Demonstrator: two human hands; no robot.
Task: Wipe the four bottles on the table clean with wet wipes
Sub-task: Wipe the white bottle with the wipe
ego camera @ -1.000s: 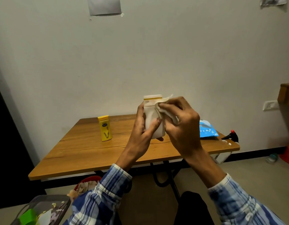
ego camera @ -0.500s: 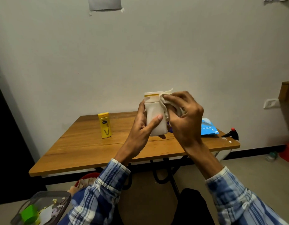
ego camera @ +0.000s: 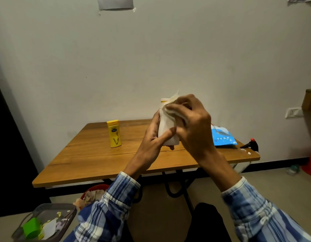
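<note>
White bottle (ego camera: 166,127) clamped in left hand (ego camera: 152,138), wipe (ego camera: 174,112) clamped in right hand (ego camera: 191,126) — one yellow bottle (ego camera: 114,133) stands apart.

Both sleeves are a blue and white plaid shirt with darker navy bands running through it; the cuffs look like lighter washed denim with visible stitching. Left hand (ego camera: 152,137) and right hand (ego camera: 191,126) are bare; legs are in something dark.
</note>
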